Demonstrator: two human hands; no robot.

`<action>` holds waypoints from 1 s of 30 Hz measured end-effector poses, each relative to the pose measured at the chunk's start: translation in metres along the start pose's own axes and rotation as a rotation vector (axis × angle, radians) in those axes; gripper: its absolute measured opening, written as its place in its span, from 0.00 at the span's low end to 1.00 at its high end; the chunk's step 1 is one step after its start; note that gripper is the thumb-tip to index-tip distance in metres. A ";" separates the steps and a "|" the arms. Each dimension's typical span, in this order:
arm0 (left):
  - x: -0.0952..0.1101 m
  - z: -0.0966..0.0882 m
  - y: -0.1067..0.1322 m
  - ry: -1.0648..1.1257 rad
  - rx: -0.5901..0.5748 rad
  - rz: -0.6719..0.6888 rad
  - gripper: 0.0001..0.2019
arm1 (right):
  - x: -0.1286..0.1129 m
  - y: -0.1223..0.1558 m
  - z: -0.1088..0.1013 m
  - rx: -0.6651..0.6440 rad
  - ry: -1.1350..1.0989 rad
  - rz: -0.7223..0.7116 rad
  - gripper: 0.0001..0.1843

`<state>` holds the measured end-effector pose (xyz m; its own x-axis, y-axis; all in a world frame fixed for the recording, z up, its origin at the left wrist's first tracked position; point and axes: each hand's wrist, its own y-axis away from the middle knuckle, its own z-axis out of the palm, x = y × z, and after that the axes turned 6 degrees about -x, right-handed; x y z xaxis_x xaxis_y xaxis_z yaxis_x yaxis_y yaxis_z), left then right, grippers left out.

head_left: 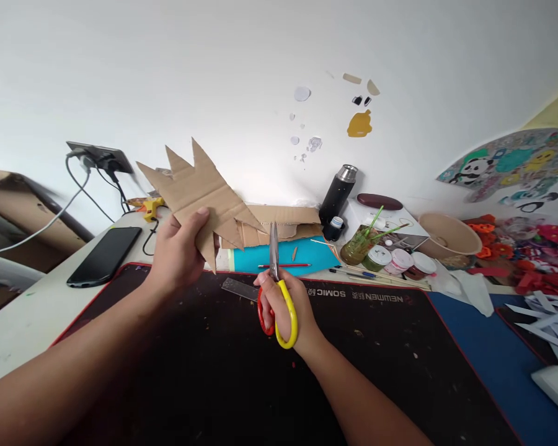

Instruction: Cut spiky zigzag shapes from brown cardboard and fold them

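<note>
Holding what, and where?

My left hand (179,251) is clamped on a spiky cardboard cutout (199,186), thumb pressed on its near face, fingers behind. The cutout is up in the air over the far edge of the black desk mat (214,371), at about 11 o'clock from my right hand (283,306).

And the right?

It is closed through the red and yellow loops of the scissors (274,254). The blades are together, tips at 12 o'clock, just beside the cutout's right-hand point. I cannot tell whether they touch it.

Which way does the cutout lie?

Its long axis runs from 10 o'clock down to 4 o'clock. Spikes stick out toward 11 and 12 along the top edge. One spike hangs toward 6 past my palm, and the tapering end aims at 4, toward the scissors.

What could go wrong from here?

A few things, as I judge it. I grip only the lower middle, so the far spikes are unsupported. A bite from the blades could twist the board and drag a cut off line. Corrugated board resists, so the blades might jam or tear a thin spike. My left fingers sit near that 4 o'clock end, close to the blades. If my pinch slackens, the piece drops toward the steel ruler (239,288) lying on the mat at 10 o'clock from my right hand. The phone (105,255), at 9 o'clock from my left hand, is well apart from all this.
</note>
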<state>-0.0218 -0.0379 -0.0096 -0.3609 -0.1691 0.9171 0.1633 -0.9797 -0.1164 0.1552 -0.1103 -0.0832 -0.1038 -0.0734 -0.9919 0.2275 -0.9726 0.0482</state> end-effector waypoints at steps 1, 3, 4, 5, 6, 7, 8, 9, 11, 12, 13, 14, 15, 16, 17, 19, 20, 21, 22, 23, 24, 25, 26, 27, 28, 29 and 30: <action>-0.001 0.001 0.002 -0.009 -0.015 -0.026 0.15 | -0.001 -0.002 0.000 0.016 -0.017 -0.001 0.25; -0.005 0.003 0.004 -0.029 -0.045 -0.064 0.15 | -0.003 -0.005 -0.001 0.047 -0.061 0.007 0.25; -0.006 0.003 0.006 -0.043 -0.060 -0.076 0.15 | -0.004 -0.006 -0.002 0.060 -0.088 0.013 0.26; -0.008 0.004 0.007 -0.058 -0.076 -0.085 0.14 | -0.005 -0.006 -0.003 0.066 -0.113 0.017 0.26; -0.010 0.004 0.008 -0.070 -0.090 -0.095 0.14 | -0.006 -0.007 -0.003 0.067 -0.134 0.018 0.26; -0.012 0.004 0.009 -0.077 -0.103 -0.109 0.14 | -0.006 -0.007 -0.004 0.063 -0.152 0.014 0.26; -0.014 0.004 0.010 -0.081 -0.116 -0.130 0.14 | -0.007 -0.007 -0.004 0.059 -0.170 0.008 0.26; -0.016 0.004 0.012 -0.082 -0.131 -0.159 0.14 | -0.007 -0.007 -0.004 0.055 -0.187 0.002 0.26; -0.018 0.005 0.015 -0.077 -0.159 -0.229 0.14 | -0.008 -0.007 -0.005 0.048 -0.224 -0.007 0.26; -0.020 0.006 0.017 -0.071 -0.167 -0.264 0.14 | -0.008 -0.007 -0.005 0.047 -0.242 -0.010 0.25; -0.021 0.007 0.019 -0.058 -0.168 -0.297 0.14 | -0.007 -0.007 -0.005 0.046 -0.259 -0.012 0.25; -0.023 0.008 0.021 -0.039 -0.162 -0.328 0.14 | -0.007 -0.007 -0.005 0.047 -0.275 -0.014 0.25; -0.024 0.009 0.023 -0.012 -0.149 -0.353 0.13 | -0.006 -0.007 -0.005 0.049 -0.289 -0.016 0.25; -0.026 0.010 0.024 0.018 -0.136 -0.374 0.13 | -0.006 -0.007 -0.006 0.052 -0.300 -0.020 0.25; -0.028 0.011 0.026 0.048 -0.128 -0.391 0.12 | -0.005 -0.007 -0.006 0.057 -0.306 -0.026 0.25; -0.032 0.012 0.028 0.089 -0.126 -0.413 0.11 | -0.005 -0.008 -0.006 0.066 -0.310 -0.042 0.25; -0.034 0.013 0.029 0.099 -0.133 -0.420 0.11 | -0.005 -0.008 -0.006 0.066 -0.311 -0.048 0.25; -0.035 0.013 0.030 0.102 -0.142 -0.425 0.11 | -0.005 -0.008 -0.006 0.064 -0.315 -0.052 0.25; -0.036 0.013 0.032 0.103 -0.152 -0.429 0.11 | -0.005 -0.009 -0.006 0.060 -0.323 -0.052 0.26; -0.036 0.014 0.033 0.104 -0.160 -0.432 0.11 | -0.005 -0.009 -0.006 0.058 -0.332 -0.053 0.26; -0.036 0.014 0.034 0.105 -0.165 -0.436 0.10 | -0.004 -0.009 -0.005 0.057 -0.342 -0.052 0.27; -0.035 0.015 0.034 0.108 -0.165 -0.442 0.09 | -0.004 -0.009 -0.005 0.058 -0.351 -0.052 0.27; -0.034 0.016 0.035 0.113 -0.157 -0.454 0.08 | -0.004 -0.009 -0.004 0.062 -0.358 -0.052 0.27; -0.033 0.017 0.036 0.119 -0.144 -0.470 0.06 | -0.004 -0.009 -0.004 0.066 -0.364 -0.052 0.28; -0.032 0.018 0.037 0.129 -0.123 -0.487 0.05 | -0.004 -0.009 -0.003 0.070 -0.367 -0.052 0.28; -0.032 0.020 0.037 0.141 -0.100 -0.506 0.03 | -0.004 -0.009 -0.003 0.073 -0.367 -0.052 0.27; -0.032 0.020 0.038 0.155 -0.079 -0.525 0.02 | -0.005 -0.009 -0.003 0.077 -0.365 -0.053 0.27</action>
<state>0.0146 -0.0673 -0.0356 -0.5073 0.3366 0.7933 -0.1424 -0.9407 0.3080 0.1561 -0.1006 -0.0793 -0.4551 -0.0832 -0.8865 0.1404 -0.9899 0.0208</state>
